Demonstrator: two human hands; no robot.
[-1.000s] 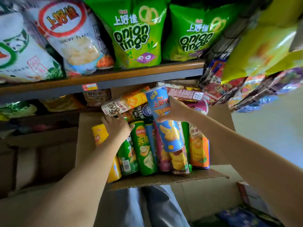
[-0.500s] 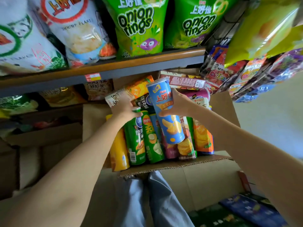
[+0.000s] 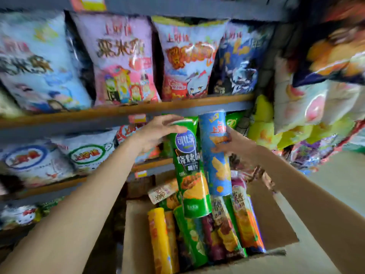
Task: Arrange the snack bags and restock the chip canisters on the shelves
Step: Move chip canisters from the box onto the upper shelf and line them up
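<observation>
Two tall canisters upright, green canister in left-hand fingers, blue canister in right-hand fingers.

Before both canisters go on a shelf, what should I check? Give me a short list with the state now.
1. Left hand grips the green canister: ok.
2. Right hand grips the blue canister: ok.
3. Both canisters are out of the box: ok.
4. Both are upright: not ok, slightly tilted.
5. A free shelf slot: cannot tell, bags fill the visible shelves.
</observation>
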